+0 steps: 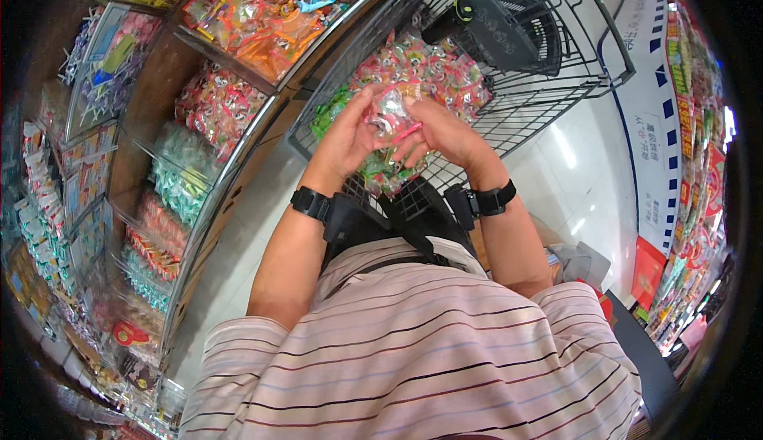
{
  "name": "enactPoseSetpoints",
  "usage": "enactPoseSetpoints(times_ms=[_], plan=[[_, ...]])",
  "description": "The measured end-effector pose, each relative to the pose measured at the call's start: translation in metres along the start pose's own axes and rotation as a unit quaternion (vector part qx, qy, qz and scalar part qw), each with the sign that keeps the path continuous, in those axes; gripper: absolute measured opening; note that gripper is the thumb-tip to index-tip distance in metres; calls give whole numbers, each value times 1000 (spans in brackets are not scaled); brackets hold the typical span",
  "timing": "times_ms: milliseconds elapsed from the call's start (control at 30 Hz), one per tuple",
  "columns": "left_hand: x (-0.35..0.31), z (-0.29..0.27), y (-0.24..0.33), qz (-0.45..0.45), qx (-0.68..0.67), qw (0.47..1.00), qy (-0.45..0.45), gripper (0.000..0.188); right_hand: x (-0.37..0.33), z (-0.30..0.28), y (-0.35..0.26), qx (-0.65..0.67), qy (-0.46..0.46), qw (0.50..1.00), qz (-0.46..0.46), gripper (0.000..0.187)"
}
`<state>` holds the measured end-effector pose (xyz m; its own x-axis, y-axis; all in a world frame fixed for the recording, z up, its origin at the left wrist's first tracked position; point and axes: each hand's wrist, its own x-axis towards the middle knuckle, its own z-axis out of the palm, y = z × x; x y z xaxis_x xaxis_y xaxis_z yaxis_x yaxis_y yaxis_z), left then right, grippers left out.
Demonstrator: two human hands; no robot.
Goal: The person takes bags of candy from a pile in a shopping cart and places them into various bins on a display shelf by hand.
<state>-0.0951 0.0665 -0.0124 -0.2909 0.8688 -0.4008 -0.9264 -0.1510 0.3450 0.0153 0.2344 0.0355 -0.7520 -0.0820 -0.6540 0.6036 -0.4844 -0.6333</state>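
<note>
Between my two hands is a small clear plastic packet (pixel 390 111) with pink and red parts. My left hand (pixel 346 141) grips it from the left, thumb on top. From the other side my right hand (pixel 447 131) pinches it, the lower fingers curled beneath. Both hands are above a metal shopping cart (pixel 528 114). Inside the cart lies a heap of small wrapped packets (pixel 457 82), mostly pink and red. Green packets (pixel 324 114) lie at the heap's left edge. What is inside the held packet is too small to make out.
A black folding seat panel (pixel 502 27) and a dark cylinder with a green ring (pixel 447 23) sit at the cart's far end. Left stands a shelf with bins of wrapped sweets (pixel 258 15). Stocked shelves (pixel 695 170) line the right, beyond a white printed panel (pixel 648 122).
</note>
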Motion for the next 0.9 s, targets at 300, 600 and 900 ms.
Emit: enactPoseSetpoints(times_ms=[300,600,900], plan=[[-35,-11,20,-3,95,995,32,44,-19,60,-9,-111,107,987,-45,58],[-62,-27,32,-4,-63,998,-25,45,-2,87,-8,-116,111,987,-22,48],[-85,-52,47,40,-128,990,-36,45,16,122,-13,-129,73,989,-7,50]])
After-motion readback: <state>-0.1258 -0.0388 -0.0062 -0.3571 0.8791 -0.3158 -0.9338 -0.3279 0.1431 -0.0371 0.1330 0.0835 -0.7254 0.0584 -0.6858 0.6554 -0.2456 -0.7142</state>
